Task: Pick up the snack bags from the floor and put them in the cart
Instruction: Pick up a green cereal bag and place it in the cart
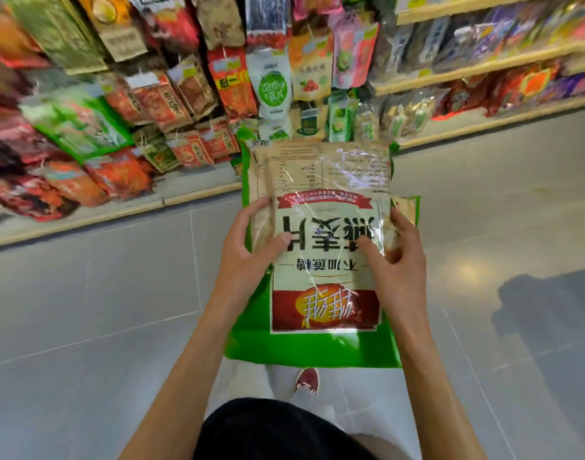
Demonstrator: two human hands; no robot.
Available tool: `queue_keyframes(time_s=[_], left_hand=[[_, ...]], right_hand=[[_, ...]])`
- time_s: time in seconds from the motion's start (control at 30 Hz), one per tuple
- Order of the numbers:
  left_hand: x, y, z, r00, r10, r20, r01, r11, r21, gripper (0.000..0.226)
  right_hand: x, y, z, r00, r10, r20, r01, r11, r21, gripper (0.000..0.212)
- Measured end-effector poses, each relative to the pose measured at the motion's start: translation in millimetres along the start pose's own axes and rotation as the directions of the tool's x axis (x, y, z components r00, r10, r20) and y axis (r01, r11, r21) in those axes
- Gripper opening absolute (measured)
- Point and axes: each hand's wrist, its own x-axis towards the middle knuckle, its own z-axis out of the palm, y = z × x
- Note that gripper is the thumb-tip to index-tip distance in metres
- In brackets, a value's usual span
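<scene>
I hold a stack of large snack bags in front of me, above the grey floor. The top bags are clear with oat-coloured contents and a red and cream label seen upside down; a green bag lies beneath them. My left hand grips the stack's left edge, thumb on top. My right hand grips the right edge, thumb also pressed on the label. No cart is in view.
Shelves packed with hanging and stacked snack packets run along the left and far side. The grey tiled floor stretches around me. My red shoe shows below the bags.
</scene>
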Motion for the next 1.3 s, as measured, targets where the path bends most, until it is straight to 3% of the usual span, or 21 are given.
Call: queue_keyframes(time_s=[0.2,0.5,0.8,0.93,1.1,1.3], left_hand=[[-44,3,-95,0.971,0.06,-0.23,-0.07,0.997,-0.034,0.057],[-111,11,-276,0.848,0.066,-0.527,-0.152,0.981,-0.122,0.054],[-221,-10,-483,0.569,0.002,-0.822,-0.178,0.977,-0.121,0.056],[-264,-25,-549,0.428,-0.053,-0.902,-0.201,0.968,-0.152,0.058],[-298,-41,-629,0.242,-0.112,-0.964,-0.204,0.965,-0.163,0.056],[-325,-43,-749,0.081,-0.134,-0.988,-0.192,0.97,-0.147,0.059]], right_hand=[[-32,-36,80,0.967,-0.098,0.237,0.105,0.994,-0.018,0.054],[-117,-91,256,0.816,-0.207,0.54,0.257,0.966,-0.017,0.054],[-267,-112,471,0.532,-0.21,0.82,0.29,0.955,0.056,0.061],[-326,-119,549,0.36,-0.172,0.917,0.311,0.949,0.056,0.057],[-393,-133,644,0.173,-0.169,0.97,0.384,0.919,0.091,0.062],[-476,-154,772,-0.005,-0.114,0.993,0.32,0.941,0.11,0.056]])
